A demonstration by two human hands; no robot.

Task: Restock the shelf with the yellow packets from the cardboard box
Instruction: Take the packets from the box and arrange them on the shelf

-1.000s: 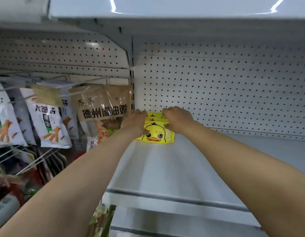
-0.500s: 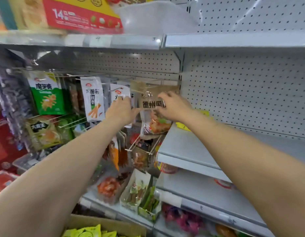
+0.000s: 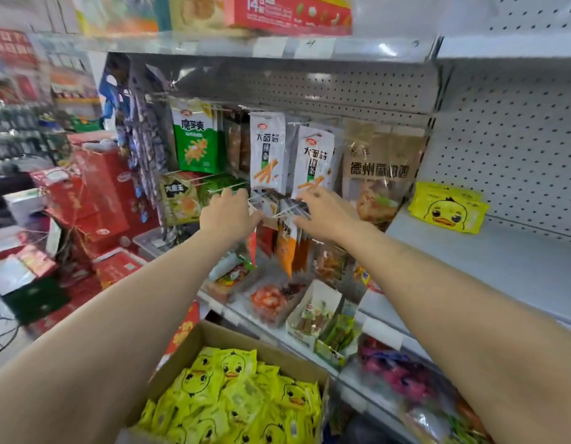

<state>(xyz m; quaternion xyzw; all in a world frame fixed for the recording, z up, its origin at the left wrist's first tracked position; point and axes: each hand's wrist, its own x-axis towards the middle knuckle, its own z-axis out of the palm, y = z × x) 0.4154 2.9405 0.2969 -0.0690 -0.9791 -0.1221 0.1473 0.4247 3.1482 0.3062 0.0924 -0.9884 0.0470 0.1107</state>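
Both bare arms reach forward from the bottom corners toward the middle of the view. The left hand point(image 3: 228, 216), just at nine o'clock from centre, has its fingers loosely curled and holds nothing. The right hand point(image 3: 326, 216), just at three o'clock from centre, has its fingers spread apart and relaxed in front of thin wire display hooks point(image 3: 277, 203), holding nothing; whether the fingertips touch the wires cannot be told through the blur. At six o'clock stands an open brown cardboard box point(image 3: 213, 341), filled with bright yellow plastic packets printed with a duck face point(image 3: 233, 402), lying loose in a heap. At three o'clock a small stack of the same yellow duck packets point(image 3: 447, 208) leans at the back left corner of a bare grey metal shelf point(image 3: 502, 261), against the white perforated back panel point(image 3: 515, 149). At twelve o'clock hang white snack bags with green lettering point(image 3: 267, 152) and a brown-labelled clear bag point(image 3: 378, 174).
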